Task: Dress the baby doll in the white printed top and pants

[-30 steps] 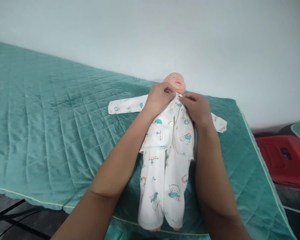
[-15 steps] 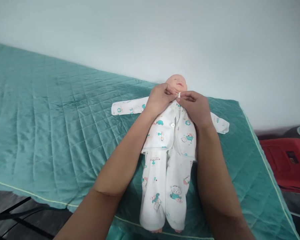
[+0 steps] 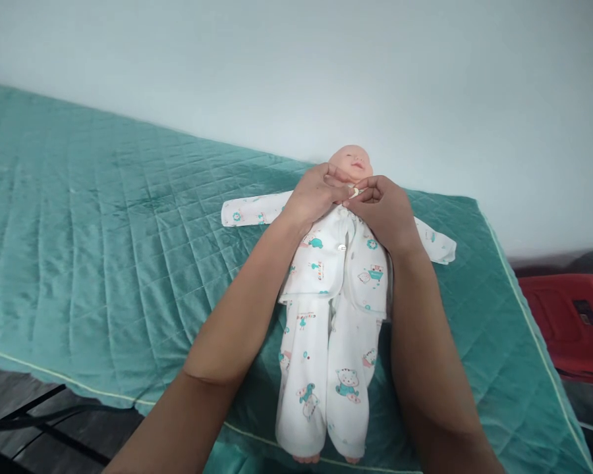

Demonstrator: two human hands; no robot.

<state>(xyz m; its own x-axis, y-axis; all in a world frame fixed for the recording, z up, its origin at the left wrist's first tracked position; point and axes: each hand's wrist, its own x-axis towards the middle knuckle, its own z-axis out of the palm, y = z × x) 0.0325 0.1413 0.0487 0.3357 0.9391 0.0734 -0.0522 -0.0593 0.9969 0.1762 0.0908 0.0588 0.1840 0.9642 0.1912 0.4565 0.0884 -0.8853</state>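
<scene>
A baby doll lies on its back, head toward the wall and feet toward me. It wears a white printed jacket and matching trousers. Just under the doll's chin, my left hand pinches the jacket's collar from the left side. Across from it, my right hand pinches the other collar edge, and the fingertips of both hands nearly meet. Below them the jacket front hangs apart, with a small fastener showing on its left panel. My fingers partly hide the neckline.
A green quilted cover lies beneath the doll, its hem along the near and right edges. The pale wall rises behind. A red plastic object stands beyond the right edge, and black metal legs show at lower left.
My right hand's fingertips have shifted slightly left and down over the collar, closer to my left fingers. The doll and its clothes lie much as before.
</scene>
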